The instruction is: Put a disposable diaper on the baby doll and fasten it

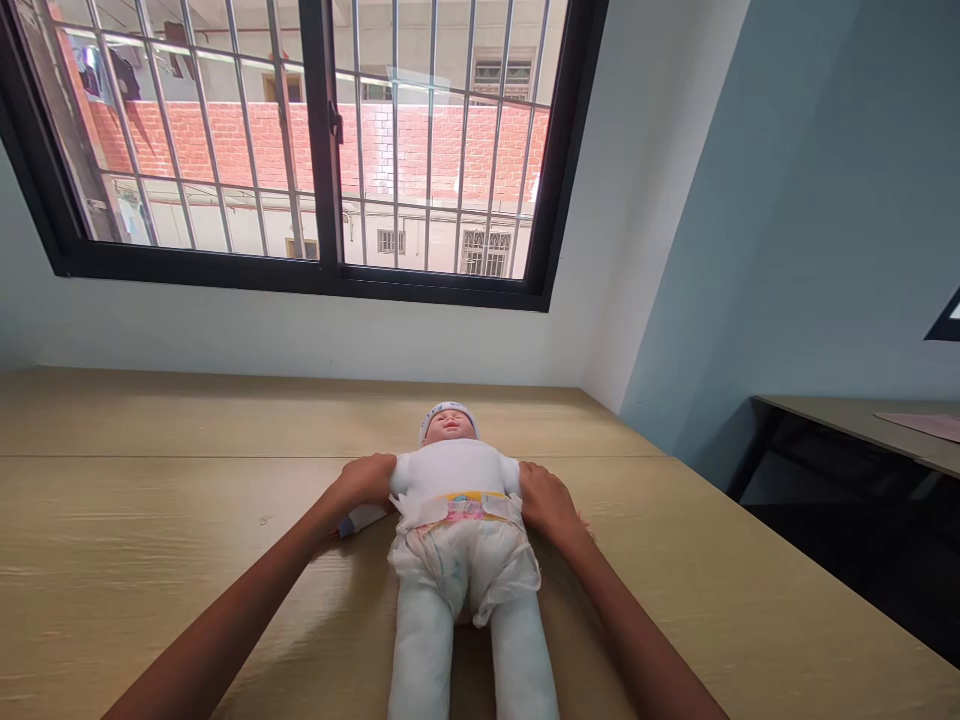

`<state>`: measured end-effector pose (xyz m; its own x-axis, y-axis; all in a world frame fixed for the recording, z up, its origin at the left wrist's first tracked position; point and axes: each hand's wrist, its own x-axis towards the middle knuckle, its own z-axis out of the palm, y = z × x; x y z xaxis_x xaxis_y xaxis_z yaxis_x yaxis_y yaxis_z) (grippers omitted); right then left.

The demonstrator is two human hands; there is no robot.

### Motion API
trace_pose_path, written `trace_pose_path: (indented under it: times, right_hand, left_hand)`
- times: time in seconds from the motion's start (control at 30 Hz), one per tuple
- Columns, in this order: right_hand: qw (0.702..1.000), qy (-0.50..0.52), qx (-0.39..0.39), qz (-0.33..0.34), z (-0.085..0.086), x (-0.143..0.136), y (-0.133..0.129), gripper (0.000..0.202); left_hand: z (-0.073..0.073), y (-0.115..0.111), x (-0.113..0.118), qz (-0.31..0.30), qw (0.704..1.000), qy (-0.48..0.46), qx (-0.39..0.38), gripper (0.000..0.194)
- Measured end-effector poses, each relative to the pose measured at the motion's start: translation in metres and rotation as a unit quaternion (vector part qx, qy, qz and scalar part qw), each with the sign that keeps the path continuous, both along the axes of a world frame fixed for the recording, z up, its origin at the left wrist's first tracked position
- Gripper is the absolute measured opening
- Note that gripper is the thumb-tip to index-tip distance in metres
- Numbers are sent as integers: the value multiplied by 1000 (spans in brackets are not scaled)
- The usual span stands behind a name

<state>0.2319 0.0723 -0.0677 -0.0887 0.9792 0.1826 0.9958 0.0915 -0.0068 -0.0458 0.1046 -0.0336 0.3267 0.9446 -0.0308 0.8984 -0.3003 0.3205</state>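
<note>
A baby doll (456, 465) lies on its back on the wooden table, head toward the window and legs toward me. It has a white cloth body and a white patterned cap (448, 407). Around its hips sits a white diaper (465, 555) with a colourful printed waistband and ruffled edges. My left hand (371, 478) grips the doll's upper arm on the left side, fingers partly hidden. On the other side my right hand (547, 497) is closed around the opposite arm. Under my left wrist shows a small white and blue item (364, 519), its kind unclear.
The wide wooden table (150, 530) meets the wall below a black-framed window (326, 282) with bars outside. A seam crosses the tabletop beyond the doll's shoulders. At right, past the table's slanting edge, stands a second dark-legged table (832, 415) with a pinkish sheet (922, 425).
</note>
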Motion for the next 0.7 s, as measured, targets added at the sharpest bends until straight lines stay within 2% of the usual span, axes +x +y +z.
trace_pose_path:
  times: [0.2, 0.33, 0.47, 0.7]
  right_hand:
    - [999, -14, 29, -10, -3, -13, -2, 34]
    - [999, -14, 29, -8, 1, -14, -4, 29]
    - [1000, -20, 24, -1, 3, -16, -9, 18]
    - [1000, -1, 2, -1, 5, -16, -27, 19]
  left_hand:
    - [3, -5, 5, 22, 998, 51, 31, 18]
    - [8, -8, 5, 17, 998, 53, 32, 17]
    - [12, -11, 4, -5, 998, 52, 20, 14]
    - [21, -12, -2, -66, 996, 54, -21, 15]
